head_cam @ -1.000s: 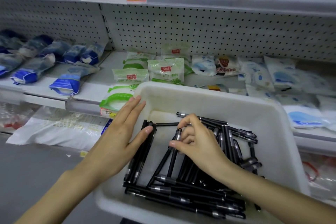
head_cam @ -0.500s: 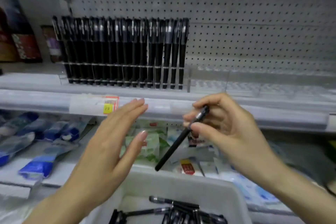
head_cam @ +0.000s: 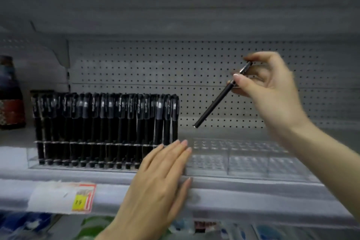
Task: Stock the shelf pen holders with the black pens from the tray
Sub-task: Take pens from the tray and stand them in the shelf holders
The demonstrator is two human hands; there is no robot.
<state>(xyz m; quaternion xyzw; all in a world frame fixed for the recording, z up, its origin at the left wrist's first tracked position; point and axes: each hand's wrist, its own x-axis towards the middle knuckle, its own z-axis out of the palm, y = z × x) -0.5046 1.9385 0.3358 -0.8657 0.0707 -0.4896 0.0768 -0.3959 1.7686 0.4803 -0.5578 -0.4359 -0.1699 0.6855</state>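
In the head view, a clear pen holder (head_cam: 32, 159) on the shelf (head_cam: 253, 198) is packed with a row of black pens (head_cam: 105, 115) standing upright, caps up. Just to its right, a second clear holder (head_cam: 247, 161) shows only its grid of slots.

The right hand (head_cam: 272, 91) pinches one black pen (head_cam: 216, 103) by its upper end between thumb and fingertips, in the air in front of the pegboard (head_cam: 194, 68). The pen's long axis runs diagonally: the held end is up and to the right, and the free end points down and left, above the second holder and apart from it.

The left hand (head_cam: 161, 177) is flat, fingers straight and together, holding nothing, at the junction of the two holders; whether it touches them cannot be told. A yellow price tag (head_cam: 81, 198) sits on the shelf's front edge.
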